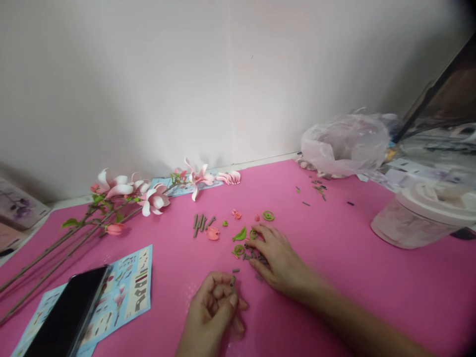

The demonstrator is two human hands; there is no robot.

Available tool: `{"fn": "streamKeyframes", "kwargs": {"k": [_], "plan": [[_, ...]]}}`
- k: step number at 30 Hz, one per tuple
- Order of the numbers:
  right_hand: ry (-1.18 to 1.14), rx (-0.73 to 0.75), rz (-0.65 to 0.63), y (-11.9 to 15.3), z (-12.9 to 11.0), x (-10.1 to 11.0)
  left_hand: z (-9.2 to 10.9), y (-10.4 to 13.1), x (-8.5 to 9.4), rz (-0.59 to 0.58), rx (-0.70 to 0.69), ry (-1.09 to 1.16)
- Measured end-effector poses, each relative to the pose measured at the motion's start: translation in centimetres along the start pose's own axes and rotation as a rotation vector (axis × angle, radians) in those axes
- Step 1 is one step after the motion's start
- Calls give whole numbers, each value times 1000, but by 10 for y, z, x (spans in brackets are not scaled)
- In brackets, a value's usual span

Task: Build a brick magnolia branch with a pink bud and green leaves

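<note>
My left hand (212, 308), at the bottom middle, pinches a small grey-brown stem piece (232, 281) between thumb and fingertips. A short loose brown piece (236, 270) lies just beyond it. To the right, my right hand (273, 255) reaches over a small pile of brown pieces (247, 257), fingers apart and fingertips down among them. Beside those fingertips lie a green ring (239, 250) and a green leaf (241, 234). Farther off are a pink petal piece (213, 233), several brown stem sticks (201, 222) and another green ring (268, 215).
Assembled magnolia branches (119, 191) lie at the left on the pink table (178, 267). A phone (69, 315) rests on an instruction sheet (139, 277). At the right stand a lidded plastic tub (405, 223) and a crumpled plastic bag (345, 144), with small scattered pieces (319, 187) before the bag.
</note>
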State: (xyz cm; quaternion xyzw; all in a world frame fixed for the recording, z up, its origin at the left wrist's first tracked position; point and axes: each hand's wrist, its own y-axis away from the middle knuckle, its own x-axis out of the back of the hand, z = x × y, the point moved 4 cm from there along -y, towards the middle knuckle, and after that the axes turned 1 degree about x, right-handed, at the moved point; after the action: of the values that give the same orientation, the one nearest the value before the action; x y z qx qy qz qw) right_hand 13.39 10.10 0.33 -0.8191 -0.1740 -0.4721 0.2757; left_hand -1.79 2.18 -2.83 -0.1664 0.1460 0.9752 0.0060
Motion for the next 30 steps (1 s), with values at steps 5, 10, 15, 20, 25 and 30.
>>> {"fn": "streamKeyframes", "kwargs": {"k": [5, 10, 15, 20, 25, 30], "plan": [[-25, 15, 41, -1, 4, 3, 0, 0, 0, 6, 3, 23], [11, -9, 95, -3, 6, 5, 0, 0, 0, -6, -6, 37], [40, -12, 73, -4, 6, 0, 2, 0, 0, -32, -10, 9], [11, 37, 97, -5, 7, -4, 4, 0, 0, -29, -3, -16], [-50, 33, 127, -6, 9, 1, 1, 1, 1, -23, -5, -5], [-159, -8, 250, -3, 10, 17, 0, -1, 2, -6, -14, 7]]}}
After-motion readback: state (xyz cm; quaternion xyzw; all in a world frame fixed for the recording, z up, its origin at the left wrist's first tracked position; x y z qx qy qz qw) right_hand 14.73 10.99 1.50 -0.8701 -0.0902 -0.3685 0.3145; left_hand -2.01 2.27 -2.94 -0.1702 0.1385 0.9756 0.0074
